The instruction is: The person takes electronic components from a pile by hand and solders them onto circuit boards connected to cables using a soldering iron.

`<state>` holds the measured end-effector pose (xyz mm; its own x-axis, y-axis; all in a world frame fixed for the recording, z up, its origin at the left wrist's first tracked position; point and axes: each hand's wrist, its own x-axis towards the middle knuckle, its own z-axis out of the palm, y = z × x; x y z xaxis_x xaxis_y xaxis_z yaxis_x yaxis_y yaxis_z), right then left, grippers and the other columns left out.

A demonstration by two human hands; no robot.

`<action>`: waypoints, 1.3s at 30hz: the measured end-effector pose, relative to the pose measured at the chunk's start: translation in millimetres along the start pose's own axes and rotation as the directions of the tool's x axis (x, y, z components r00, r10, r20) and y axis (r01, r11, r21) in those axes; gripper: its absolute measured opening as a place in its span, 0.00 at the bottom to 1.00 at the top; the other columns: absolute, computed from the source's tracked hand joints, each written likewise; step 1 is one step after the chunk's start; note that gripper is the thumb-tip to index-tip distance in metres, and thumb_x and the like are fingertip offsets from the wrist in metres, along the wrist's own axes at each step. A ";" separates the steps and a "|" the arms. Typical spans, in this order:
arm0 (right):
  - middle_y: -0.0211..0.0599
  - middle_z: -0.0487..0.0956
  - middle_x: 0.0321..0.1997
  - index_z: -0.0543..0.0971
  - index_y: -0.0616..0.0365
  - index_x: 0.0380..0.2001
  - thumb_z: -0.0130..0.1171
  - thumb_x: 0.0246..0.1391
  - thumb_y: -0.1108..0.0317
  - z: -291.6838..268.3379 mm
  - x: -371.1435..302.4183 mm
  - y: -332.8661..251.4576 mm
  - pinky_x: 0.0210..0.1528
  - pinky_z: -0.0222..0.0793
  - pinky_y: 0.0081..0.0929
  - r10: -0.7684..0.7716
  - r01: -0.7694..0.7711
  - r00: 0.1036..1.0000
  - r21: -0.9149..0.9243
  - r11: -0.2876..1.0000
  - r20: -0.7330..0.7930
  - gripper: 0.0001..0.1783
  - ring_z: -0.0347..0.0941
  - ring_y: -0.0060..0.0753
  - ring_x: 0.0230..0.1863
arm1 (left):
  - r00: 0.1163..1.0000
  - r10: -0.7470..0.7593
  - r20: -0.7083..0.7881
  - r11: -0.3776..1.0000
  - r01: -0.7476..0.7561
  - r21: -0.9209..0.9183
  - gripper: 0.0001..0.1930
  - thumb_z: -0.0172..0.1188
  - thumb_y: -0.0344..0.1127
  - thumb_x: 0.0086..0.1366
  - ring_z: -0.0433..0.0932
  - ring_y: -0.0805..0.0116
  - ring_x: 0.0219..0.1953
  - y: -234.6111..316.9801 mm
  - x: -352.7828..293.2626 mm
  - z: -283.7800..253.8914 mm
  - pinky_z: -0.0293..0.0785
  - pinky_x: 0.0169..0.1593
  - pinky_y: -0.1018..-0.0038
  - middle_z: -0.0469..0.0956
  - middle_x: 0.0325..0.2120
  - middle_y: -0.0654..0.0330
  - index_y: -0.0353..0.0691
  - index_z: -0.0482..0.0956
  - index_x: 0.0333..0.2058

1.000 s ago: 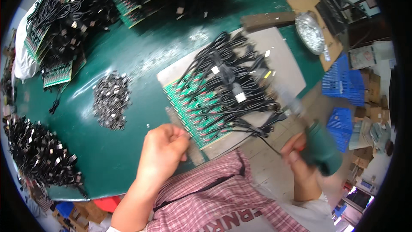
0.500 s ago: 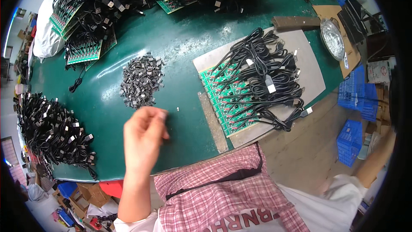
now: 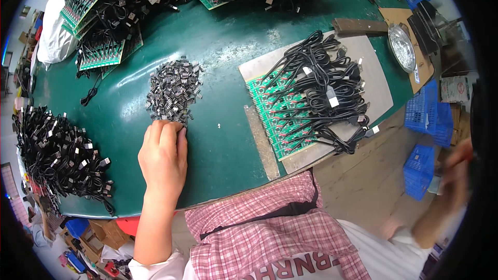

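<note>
My left hand (image 3: 165,150) reaches to the near edge of a pile of small black connectors with metal pins (image 3: 174,88). Its fingers are pressed together and bent down at the pile; what they pinch, if anything, is hidden. Far to the right, my right hand (image 3: 457,173) is raised off the table, smeared by motion, and its fingers cannot be made out. Between the hands lies a green circuit board panel (image 3: 272,124) on a grey sheet (image 3: 376,85). Coiled black USB cables (image 3: 332,93) run from the panel to the right.
A heap of black USB cables (image 3: 62,155) covers the table's left side. More green boards with cables (image 3: 101,57) are stacked at the back. A flat worn strip (image 3: 262,142) lies beside the panel. At the right stand a shiny round dish (image 3: 402,49) and blue crates (image 3: 419,171).
My left hand has moved left and away from me to the connector pile, its fingers turning down. My right hand has come further into view at the right edge. The view has shifted slightly.
</note>
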<state>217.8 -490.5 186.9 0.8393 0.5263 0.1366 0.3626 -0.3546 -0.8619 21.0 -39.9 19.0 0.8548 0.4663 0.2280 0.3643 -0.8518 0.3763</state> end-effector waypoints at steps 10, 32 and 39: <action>0.26 0.83 0.30 0.80 0.55 0.34 0.63 0.45 0.74 181.9 -42.8 37.3 0.35 0.72 0.24 0.286 -0.262 0.848 -0.117 0.958 0.445 0.09 0.78 0.25 0.29 | 0.996 -0.017 -0.087 0.996 0.009 -0.088 0.05 0.58 0.19 0.57 0.73 0.64 0.23 5.2 5.4 4.8 0.70 0.29 0.73 0.74 0.25 0.56 0.34 0.72 0.29; 0.35 0.80 0.25 0.79 0.59 0.27 0.59 0.47 0.75 186.9 -50.9 45.4 0.36 0.70 0.32 0.236 -0.185 0.868 -0.156 0.970 0.438 0.02 0.76 0.37 0.27 | 0.848 -0.451 0.277 0.499 0.497 -0.709 0.05 0.55 0.23 0.65 0.73 0.81 0.32 28.7 13.1 5.0 0.70 0.35 0.84 0.77 0.32 0.63 0.32 0.76 0.39; 0.32 0.82 0.31 0.80 0.52 0.31 0.64 0.39 0.73 178.9 -47.4 42.4 0.31 0.72 0.28 0.232 -0.200 0.855 -0.120 0.973 0.464 0.11 0.77 0.33 0.27 | 0.866 -0.427 0.259 0.530 0.472 -0.705 0.05 0.58 0.26 0.64 0.74 0.80 0.31 29.5 10.4 -0.5 0.70 0.34 0.83 0.79 0.31 0.63 0.34 0.77 0.38</action>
<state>121.0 -392.2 56.6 0.6140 0.7258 -0.3100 0.2336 -0.5423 -0.8071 40.5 -60.1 32.9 0.6804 0.7063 -0.1957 0.3357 -0.0630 0.9399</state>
